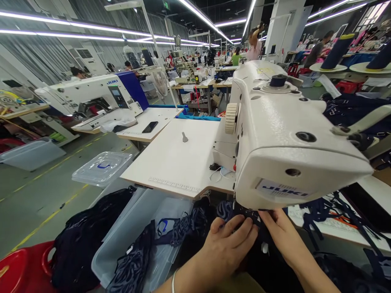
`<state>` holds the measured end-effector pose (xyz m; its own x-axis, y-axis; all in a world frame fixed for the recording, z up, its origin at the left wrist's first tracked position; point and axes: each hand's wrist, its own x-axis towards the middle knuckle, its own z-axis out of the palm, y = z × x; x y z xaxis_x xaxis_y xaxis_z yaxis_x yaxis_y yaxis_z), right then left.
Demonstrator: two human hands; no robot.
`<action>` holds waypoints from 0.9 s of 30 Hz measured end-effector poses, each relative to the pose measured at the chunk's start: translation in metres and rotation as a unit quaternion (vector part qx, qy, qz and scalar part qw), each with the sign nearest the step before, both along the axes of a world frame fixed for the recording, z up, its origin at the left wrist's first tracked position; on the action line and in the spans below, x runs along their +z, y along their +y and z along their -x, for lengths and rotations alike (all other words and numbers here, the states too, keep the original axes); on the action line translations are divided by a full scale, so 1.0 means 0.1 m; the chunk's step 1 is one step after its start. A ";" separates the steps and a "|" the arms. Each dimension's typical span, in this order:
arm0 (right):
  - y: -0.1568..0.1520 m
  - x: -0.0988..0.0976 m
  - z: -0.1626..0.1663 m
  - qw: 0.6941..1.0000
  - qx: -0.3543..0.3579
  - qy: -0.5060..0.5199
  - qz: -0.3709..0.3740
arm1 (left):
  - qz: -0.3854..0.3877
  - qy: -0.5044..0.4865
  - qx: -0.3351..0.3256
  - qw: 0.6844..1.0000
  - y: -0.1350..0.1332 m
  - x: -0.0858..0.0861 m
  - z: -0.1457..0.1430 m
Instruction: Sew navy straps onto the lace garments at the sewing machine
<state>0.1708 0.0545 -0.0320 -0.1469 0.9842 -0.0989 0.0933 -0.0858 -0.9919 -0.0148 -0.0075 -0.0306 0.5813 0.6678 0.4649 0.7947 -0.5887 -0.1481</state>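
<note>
Under the head of a white sewing machine (293,142), both of my hands are at a piece of dark navy fabric (244,212). My left hand (227,246), with a bangle at the wrist, has its fingers bent together over the fabric. My right hand (279,228) pinches the fabric on the other side, its fingertips partly hidden by the machine head. The needle area is mostly out of sight behind the head. A bunched navy strip (198,219) runs from the left side of the work down into a clear plastic bin (106,260).
A white table (171,158) holds a small grey metal piece (185,137). Farther left are a black phone (150,127) and another sewing machine (91,95). A lidded box (102,167) and red stool (18,268) stand at left; navy straps (320,213) lie at right.
</note>
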 end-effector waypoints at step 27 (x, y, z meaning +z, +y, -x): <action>0.56 -0.06 0.07 0.934 -0.037 -0.245 -0.257 | -0.037 -0.072 0.067 0.994 0.13 0.12 -0.18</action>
